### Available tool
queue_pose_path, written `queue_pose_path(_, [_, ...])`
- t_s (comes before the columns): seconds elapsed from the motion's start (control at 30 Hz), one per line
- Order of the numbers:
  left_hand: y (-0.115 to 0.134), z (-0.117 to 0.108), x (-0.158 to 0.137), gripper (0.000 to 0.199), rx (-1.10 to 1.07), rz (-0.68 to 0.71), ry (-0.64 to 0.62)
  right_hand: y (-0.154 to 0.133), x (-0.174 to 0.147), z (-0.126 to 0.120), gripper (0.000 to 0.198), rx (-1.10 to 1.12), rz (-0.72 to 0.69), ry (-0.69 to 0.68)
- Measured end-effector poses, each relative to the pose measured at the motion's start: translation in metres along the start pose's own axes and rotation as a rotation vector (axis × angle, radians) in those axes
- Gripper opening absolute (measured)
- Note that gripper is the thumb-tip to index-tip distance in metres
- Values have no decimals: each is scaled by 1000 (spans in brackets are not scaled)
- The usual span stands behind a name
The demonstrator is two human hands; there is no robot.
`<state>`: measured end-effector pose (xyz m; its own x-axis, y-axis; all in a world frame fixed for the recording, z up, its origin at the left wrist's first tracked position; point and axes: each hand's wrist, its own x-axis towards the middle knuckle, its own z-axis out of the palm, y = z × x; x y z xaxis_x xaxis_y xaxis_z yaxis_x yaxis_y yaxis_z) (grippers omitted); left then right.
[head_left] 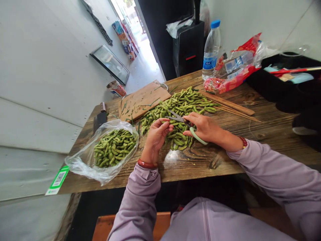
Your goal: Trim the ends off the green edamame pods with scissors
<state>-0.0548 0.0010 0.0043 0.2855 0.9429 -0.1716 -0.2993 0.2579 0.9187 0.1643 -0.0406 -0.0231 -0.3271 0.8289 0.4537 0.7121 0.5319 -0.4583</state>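
Observation:
Green-handled scissors are in my right hand, their blades parted and pointing left toward my other hand. My left hand pinches an edamame pod just below the blade tips; the fingers partly hide it. Under and behind both hands spreads a heap of edamame pods on the wooden table. To the left, a clear plastic bag lies with its mouth spread, holding many more pods.
A wooden cutting board with green scraps lies behind the heap, a cleaver left of it. Bamboo skewers lie at right. A water bottle and red plastic packaging stand at the back right.

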Motion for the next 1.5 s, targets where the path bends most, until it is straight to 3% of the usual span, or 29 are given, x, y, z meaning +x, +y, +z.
queue_pose_path(0.27, [-2,3,-1,31,-93,-1,-24,-4,-1,1,52,-20,-35,-49])
queue_pose_path(0.6, [-6,9,-5,35,37,-29,-60,-2,-3,2,44,20,-58,0])
queue_pose_path(0.83, [-1,11,-7,36,68,-9,-59,-1,-2,0,35,-18,-38,-66])
queue_pose_path(1.0, [0,9,-6,35,49,18,-19,-2,-2,0,33,-48,-7,-100])
queue_pose_path(1.3, [-2,2,0,28,54,130,99,5,0,1,35,-2,63,-2])
queue_pose_path(1.5, [-2,3,-3,28,168,54,-40,4,0,1,35,-11,51,-4])
